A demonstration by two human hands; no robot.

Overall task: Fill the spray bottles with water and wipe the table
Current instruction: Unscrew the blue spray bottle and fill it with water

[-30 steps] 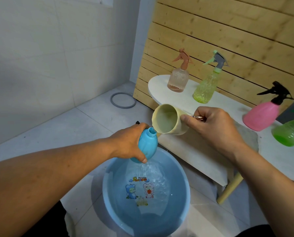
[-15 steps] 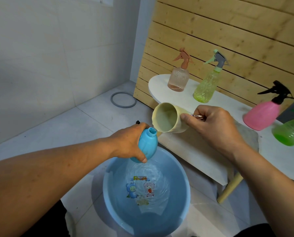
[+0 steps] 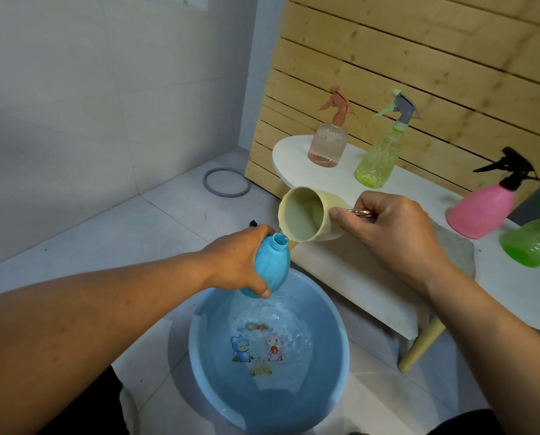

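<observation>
My left hand (image 3: pixel 240 262) grips an open blue bottle (image 3: pixel 271 265) without its spray head, held tilted above a light blue basin (image 3: pixel 331 324) of rippling water. My right hand (image 3: pixel 391 233) holds a cream cup (image 3: pixel 309 219) by its handle, tipped on its side with the rim just above the bottle's neck. On the white table (image 3: pixel 403 296) stand a clear pink-tinted spray bottle (image 3: pixel 328 142), a yellow-green spray bottle (image 3: pixel 380 155), a pink bottle with a black sprayer (image 3: pixel 482 211) and a green bottle (image 3: pixel 532 243) at the right edge.
A grey cloth (image 3: pixel 460 249) lies on the table behind my right wrist. A grey ring (image 3: pixel 226 183) lies on the tiled floor by the wooden slat wall (image 3: pixel 419 58). A table leg (image 3: pixel 419 350) stands right of the basin.
The cup has stayed tipped over the bottle's neck. Water in the basin keeps rippling. Both hands hold almost the same position.
</observation>
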